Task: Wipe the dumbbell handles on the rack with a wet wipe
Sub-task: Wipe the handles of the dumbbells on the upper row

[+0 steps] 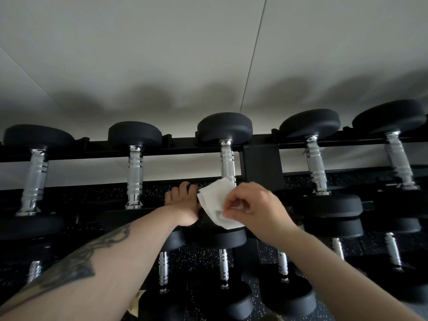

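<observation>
The right hand [257,209] pinches the white wet wipe [217,205] between thumb and curled fingers [231,208], holding it at the near end of the middle dumbbell handle [228,162] on the top tier of the rack [261,163]. The left hand [184,205] rests on the front rail beside that dumbbell, its fingers curled over the edge; whether they grip the rail or the near weight head is hard to tell, since the wipe and the dim light hide the contact.

The main risk, as I judge it, is a partial clean. The wipe is bunched and held by one corner, so a stroke up the handle could cover only the facing side and skip the grooved rings and the underside. The loose pinch could also let the wipe slip and drop among the lower dumbbells [223,267]. Pushing hard along the handle might rock the dumbbell in its cradle, and the left hand's fingers sit close enough to the near head to be nipped if it shifts. Four other top-tier handles remain, so a drying wipe is a further worry
</observation>
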A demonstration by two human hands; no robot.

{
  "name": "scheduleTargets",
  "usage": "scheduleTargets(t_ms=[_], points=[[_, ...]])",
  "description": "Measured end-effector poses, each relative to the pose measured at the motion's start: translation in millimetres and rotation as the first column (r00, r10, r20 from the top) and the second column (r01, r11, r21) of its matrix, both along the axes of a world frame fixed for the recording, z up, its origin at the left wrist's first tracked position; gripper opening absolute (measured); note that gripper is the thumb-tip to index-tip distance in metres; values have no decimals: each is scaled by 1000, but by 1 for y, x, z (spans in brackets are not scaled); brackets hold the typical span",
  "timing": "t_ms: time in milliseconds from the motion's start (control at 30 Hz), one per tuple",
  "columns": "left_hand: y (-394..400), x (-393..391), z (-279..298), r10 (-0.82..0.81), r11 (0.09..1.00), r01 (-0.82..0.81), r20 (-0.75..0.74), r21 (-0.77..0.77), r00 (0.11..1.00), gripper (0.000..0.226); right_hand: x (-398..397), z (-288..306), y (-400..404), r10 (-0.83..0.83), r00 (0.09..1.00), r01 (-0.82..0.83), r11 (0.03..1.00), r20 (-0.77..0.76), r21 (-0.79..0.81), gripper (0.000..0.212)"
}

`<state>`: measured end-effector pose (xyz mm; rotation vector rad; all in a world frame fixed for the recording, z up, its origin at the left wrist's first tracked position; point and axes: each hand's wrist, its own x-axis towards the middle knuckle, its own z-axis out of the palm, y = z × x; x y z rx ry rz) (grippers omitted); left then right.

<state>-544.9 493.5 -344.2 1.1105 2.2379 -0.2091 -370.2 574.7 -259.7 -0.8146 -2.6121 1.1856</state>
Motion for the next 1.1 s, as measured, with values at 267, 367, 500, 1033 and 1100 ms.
scheduleTargets(t_ms=[267,367,500,1033,1100], points=[[-1,-10,-5,-2,999,-1,73,47,997,39,0,-21,42,-315,934,354,879,167,-320,9],[-1,-9,-3,-12,998,8,64,66,998,38,-33,-22,38,-144,975,173,970,171,-173,11],[-1,-8,-1,-30,997,26,57,66,998,38,-55,-15,41,-122,986,109,988,115,111,6],[-1,-8,-4,-39,996,35,49,82,998,39,-30,-36,54,-200,910,356,824,363,-440,26],[-1,-8,-3,-46,996,42,50,81,998,40,-42,-41,55,-114,906,355,727,407,-588,35]])
